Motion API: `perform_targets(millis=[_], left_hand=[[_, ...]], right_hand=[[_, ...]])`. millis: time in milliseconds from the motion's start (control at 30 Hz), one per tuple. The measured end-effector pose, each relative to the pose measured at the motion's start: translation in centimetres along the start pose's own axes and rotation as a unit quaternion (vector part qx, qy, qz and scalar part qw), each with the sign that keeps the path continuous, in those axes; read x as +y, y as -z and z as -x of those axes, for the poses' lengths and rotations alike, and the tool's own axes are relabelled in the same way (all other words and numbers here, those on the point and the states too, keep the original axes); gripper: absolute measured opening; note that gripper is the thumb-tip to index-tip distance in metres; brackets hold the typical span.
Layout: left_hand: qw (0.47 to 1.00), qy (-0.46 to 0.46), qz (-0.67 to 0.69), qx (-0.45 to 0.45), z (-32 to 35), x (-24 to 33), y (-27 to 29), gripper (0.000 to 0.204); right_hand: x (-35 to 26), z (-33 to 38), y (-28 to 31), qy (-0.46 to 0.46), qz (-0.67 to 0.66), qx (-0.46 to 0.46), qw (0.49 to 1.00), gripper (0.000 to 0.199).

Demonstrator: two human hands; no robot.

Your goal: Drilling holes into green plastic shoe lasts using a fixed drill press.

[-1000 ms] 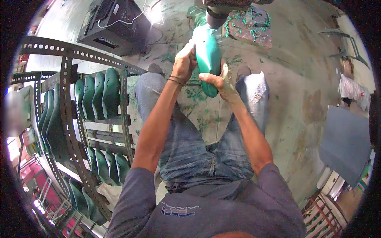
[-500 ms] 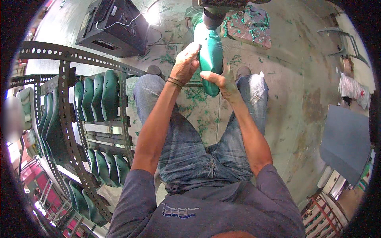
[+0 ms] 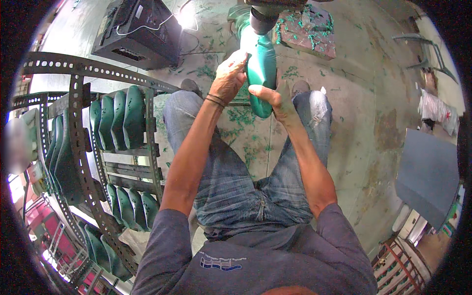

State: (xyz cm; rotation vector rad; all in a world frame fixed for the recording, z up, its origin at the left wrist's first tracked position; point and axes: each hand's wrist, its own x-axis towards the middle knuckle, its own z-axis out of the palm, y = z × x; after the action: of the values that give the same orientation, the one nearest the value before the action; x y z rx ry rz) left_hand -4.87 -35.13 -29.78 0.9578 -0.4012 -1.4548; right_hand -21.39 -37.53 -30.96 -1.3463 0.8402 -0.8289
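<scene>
While green piece (image 3: 262, 66) sits slightly straighter vs a sec ago, L hand (image 3: 229, 81) & R hand (image 3: 275, 100) fingers stay clamped on it below dark tool head (image 3: 262, 21), so prob mid-work, tho glare hides contact.

A black boxy unit (image 3: 140, 39) is sitting in the upper left, a white cable (image 3: 147, 29) is crossing it, and a bright light (image 3: 186, 18) is glaring beside it. A perforated metal rack (image 3: 98, 71) is filling the left side. Toward the right edge, a white cloth (image 3: 434, 109) (it is bearing a red mark) is showing above a grey panel (image 3: 427, 177).
</scene>
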Motion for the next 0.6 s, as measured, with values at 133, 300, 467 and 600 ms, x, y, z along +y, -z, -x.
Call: perform_targets(millis=[133,300,467,600], left_hand=[[1.0,0.0,-0.01,-0.011,-1.1,-1.0,1.9,0.032],[0.991,-0.095,-0.091,-0.039,-1.4,-1.4,1.8,0.031],[0.987,-0.13,-0.069,-0.058,-0.8,-1.4,1.9,0.032],[0.982,-0.158,-0.032,-0.101,-0.9,-1.5,1.4,0.032]], right_hand=[[-0.9,-0.1,-0.4,-0.008,-0.039,-0.017,0.999,0.048],[1.9,0.3,0.3,-0.053,-0.072,-0.032,0.995,0.047],[-0.3,0.6,-0.6,-0.138,-0.12,-0.018,0.983,0.076],[1.2,0.6,0.1,-0.102,-0.076,-0.047,0.991,0.04]])
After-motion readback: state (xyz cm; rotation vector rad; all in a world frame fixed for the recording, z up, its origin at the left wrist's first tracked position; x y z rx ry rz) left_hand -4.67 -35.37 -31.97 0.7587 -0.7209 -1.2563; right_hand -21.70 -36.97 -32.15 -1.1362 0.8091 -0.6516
